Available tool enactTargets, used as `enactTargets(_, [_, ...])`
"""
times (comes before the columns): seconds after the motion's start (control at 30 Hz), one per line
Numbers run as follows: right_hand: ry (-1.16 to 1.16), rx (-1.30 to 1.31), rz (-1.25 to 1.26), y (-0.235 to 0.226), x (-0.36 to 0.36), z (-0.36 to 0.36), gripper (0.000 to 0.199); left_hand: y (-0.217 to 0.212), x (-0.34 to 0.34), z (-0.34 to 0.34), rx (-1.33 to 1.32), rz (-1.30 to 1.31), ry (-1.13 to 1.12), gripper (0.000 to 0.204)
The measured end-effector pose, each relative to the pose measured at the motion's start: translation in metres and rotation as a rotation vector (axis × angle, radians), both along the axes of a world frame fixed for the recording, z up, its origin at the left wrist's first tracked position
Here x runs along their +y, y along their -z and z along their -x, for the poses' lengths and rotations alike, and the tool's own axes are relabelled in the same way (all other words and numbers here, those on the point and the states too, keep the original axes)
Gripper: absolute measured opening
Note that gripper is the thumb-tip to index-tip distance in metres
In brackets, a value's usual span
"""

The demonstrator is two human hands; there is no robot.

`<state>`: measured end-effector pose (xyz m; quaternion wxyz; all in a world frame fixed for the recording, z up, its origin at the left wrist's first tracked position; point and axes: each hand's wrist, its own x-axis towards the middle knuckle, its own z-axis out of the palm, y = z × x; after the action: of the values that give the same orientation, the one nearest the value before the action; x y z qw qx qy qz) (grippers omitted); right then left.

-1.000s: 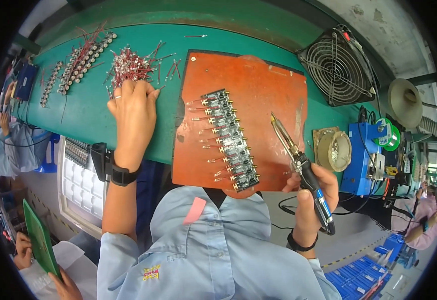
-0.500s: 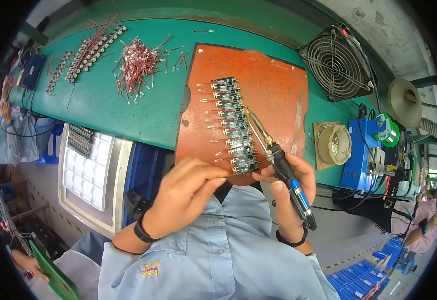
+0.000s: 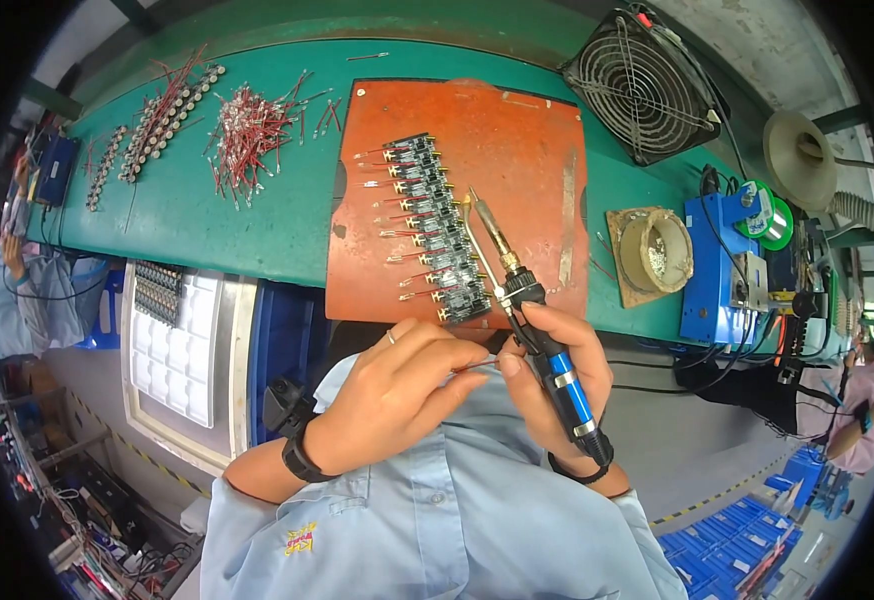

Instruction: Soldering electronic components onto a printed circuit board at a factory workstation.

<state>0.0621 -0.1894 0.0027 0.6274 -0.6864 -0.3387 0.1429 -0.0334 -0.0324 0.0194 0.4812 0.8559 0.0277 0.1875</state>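
My right hand [image 3: 562, 385] is wrapped round the black and blue handle of a soldering iron [image 3: 570, 393], which has a thin solder-feed tube alongside it. Its metal tip points up and away over the orange mat, just right of a row of small black and clear modules [image 3: 429, 225]. Several modules carry short red-wire leads sticking out to the left. Close to the front edge of the mat, my left hand [image 3: 397, 395] pinches a thin red wire lead [image 3: 475, 366] between thumb and fingers. That lead reaches toward my right fingertips; whether they touch it I cannot tell.
The orange mat [image 3: 517, 130] lies on a green bench. At the far left are a heap of red-wire leads [image 3: 250, 135] and strips of round metal parts [image 3: 172, 115]. On the right stand a fan [image 3: 642, 85], a round pot [image 3: 657, 250] and a blue solder-feed unit [image 3: 712, 285].
My left hand has drawn back from the module row toward my body and right hand, with a red wire lead in its pinch. The iron has swung slightly with the shifting view.
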Motion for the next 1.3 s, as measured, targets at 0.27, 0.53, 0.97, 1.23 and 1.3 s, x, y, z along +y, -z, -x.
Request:
enactTargets(0.27, [-0.066, -0.131, 0.006, 0.002, -0.003, 0.001, 0.042, 0.01, 0.002, 0.001, 0.003, 0.131, 0.072, 0.017])
enactTargets(0.53, [0.002, -0.095, 0.049, 0.002, 0.0, 0.006, 0.042, 0.014, 0.001, -0.001, -0.145, -0.136, 0.019, 0.017])
enactTargets(0.97, [-0.05, -0.073, -0.022, 0.004, -0.008, 0.003, 0.042, 0.019, 0.006, 0.0, -0.113, -0.064, -0.021, 0.017])
enactTargets(1.23, [-0.041, -0.041, -0.037, 0.005, -0.005, 0.005, 0.042, 0.019, 0.005, 0.002, -0.097, -0.058, -0.023, 0.017])
enactTargets(1.3, [-0.052, -0.059, -0.045, 0.008, -0.005, 0.004, 0.043, 0.018, 0.004, 0.003, -0.085, -0.061, -0.009, 0.018])
